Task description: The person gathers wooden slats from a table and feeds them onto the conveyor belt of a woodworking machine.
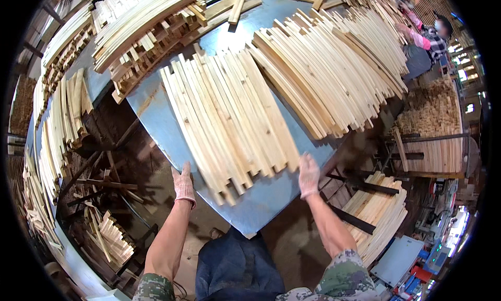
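Note:
A layer of pale wooden strips (235, 118) lies side by side on the blue tabletop (250, 207) in front of me, their near ends uneven. My left hand (183, 185), in a light knitted glove, is by the table's left edge, thumb and fingers apart, holding nothing; a gap separates it from the strips. Also gloved, my right hand (309, 174) is at the near right corner of the layer, fingers stretched out along the outermost strip. Whether it touches that strip I cannot tell.
Another wide row of strips (334, 76) lies to the right on the table. A cross-stacked pile (146, 27) stands at the far left. Boards on a dark metal rack (373, 212) are low at right. A person (430, 42) works at the far right.

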`<state>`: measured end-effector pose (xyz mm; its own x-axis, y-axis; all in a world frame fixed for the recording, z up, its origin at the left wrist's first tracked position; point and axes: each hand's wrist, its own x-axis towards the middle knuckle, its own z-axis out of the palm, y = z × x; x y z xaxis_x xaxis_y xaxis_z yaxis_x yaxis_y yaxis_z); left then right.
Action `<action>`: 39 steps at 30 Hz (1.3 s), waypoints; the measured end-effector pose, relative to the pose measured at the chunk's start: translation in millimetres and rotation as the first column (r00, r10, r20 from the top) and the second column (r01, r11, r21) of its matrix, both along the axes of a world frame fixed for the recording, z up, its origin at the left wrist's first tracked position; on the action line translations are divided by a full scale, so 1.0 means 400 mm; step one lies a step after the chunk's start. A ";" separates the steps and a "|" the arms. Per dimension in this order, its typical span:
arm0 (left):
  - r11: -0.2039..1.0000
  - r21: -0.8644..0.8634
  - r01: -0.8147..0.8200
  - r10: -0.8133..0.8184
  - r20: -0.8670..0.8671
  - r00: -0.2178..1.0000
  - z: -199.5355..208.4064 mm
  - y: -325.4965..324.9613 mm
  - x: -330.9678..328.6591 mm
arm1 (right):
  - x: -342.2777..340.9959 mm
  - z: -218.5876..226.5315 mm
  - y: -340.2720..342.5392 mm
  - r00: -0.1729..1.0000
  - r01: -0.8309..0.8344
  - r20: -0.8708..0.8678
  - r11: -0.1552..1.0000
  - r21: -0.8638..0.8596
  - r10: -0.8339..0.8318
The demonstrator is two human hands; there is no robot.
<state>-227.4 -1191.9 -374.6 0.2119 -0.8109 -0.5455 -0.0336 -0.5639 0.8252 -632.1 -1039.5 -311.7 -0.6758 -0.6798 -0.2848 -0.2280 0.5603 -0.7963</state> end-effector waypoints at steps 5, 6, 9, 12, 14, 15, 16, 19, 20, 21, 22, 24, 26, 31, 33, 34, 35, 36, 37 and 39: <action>0.967 0.234 -0.102 0.179 -0.336 0.925 0.087 -0.051 0.008 | 0.063 -0.030 -0.006 0.897 -0.397 -0.194 0.917 0.043 0.398; 0.967 0.244 -0.070 0.160 -0.373 0.914 0.084 -0.059 0.020 | 0.049 -0.008 -0.082 0.888 -0.390 -0.261 0.921 0.007 0.378; 0.989 0.140 -0.050 0.091 -0.306 0.948 0.067 -0.117 0.027 | -0.006 -0.044 -0.284 0.942 -0.276 -0.234 0.952 -0.132 0.241; 0.991 0.049 -0.125 0.134 -0.264 0.955 0.092 -0.182 -0.001 | 0.037 -0.095 -0.412 0.918 -0.274 -0.335 0.949 -0.153 0.211; 0.955 0.073 -0.286 0.294 -0.164 0.942 0.077 -0.186 -0.031 | 0.085 -0.089 -0.428 0.937 -0.339 -0.163 0.917 -0.211 0.309; 0.962 0.111 -0.248 0.263 -0.145 0.954 0.103 -0.187 -0.033 | 0.099 -0.089 -0.425 0.932 -0.363 -0.080 0.901 -0.238 0.354; 0.981 0.081 -0.178 0.192 -0.216 0.958 0.068 -0.177 -0.014 | 0.094 -0.105 -0.421 0.943 -0.322 -0.005 0.908 -0.268 0.333; 0.994 0.067 -0.087 0.096 -0.145 0.985 0.068 -0.147 0.003 | 0.099 -0.102 -0.412 0.891 -0.065 0.395 0.923 -0.379 0.225; 0.998 0.030 -0.054 0.058 -0.181 0.982 0.019 -0.117 0.037 | 0.133 -0.066 -0.416 0.861 -0.083 0.449 0.937 -0.340 0.239; 1.000 -0.008 -0.004 0.002 -0.220 0.975 0.012 -0.097 0.052 | 0.154 -0.034 -0.412 0.836 -0.089 0.496 0.951 -0.297 0.233; 0.998 0.057 0.002 0.015 -0.296 0.955 0.010 -0.067 0.076 | 0.176 -0.014 -0.411 0.810 -0.098 0.541 0.962 -0.255 0.226; 0.982 0.182 0.044 0.041 -0.439 0.898 0.063 -0.012 0.109 | 0.212 -0.005 -0.403 0.780 -0.210 0.541 0.946 -0.247 0.314; 0.963 0.263 0.058 0.076 -0.474 0.877 0.078 0.052 0.157 | 0.245 -0.014 -0.398 0.792 -0.357 0.463 0.917 -0.179 0.398; 0.945 0.324 0.044 0.150 -0.549 0.822 0.140 0.202 0.238 | 0.328 -0.012 -0.366 0.793 -0.454 0.442 0.890 -0.034 0.421; 0.943 0.331 0.014 0.178 -0.544 0.820 0.193 0.248 0.253 | 0.334 -0.029 -0.334 0.734 -0.474 0.522 0.878 -0.063 0.434; 0.943 0.333 0.004 0.186 -0.537 0.823 0.227 0.266 0.250 | 0.333 -0.031 -0.316 0.701 -0.485 0.561 0.871 -0.080 0.441; 0.939 0.344 -0.028 0.224 -0.547 0.807 0.237 0.306 0.253 | 0.339 -0.022 -0.300 0.698 -0.510 0.558 0.859 -0.052 0.449; 0.934 0.352 -0.055 0.256 -0.556 0.791 0.247 0.334 0.256 | 0.343 -0.007 -0.284 0.698 -0.531 0.554 0.847 -0.026 0.454; 0.924 0.376 -0.066 0.274 -0.535 0.799 0.315 0.337 0.244 | 0.350 0.004 -0.270 0.697 -0.548 0.550 0.836 -0.005 0.460; 0.935 0.342 -0.097 0.281 -0.542 0.792 0.307 0.424 0.267 | 0.373 0.054 -0.240 0.669 -0.532 0.620 0.847 0.013 0.411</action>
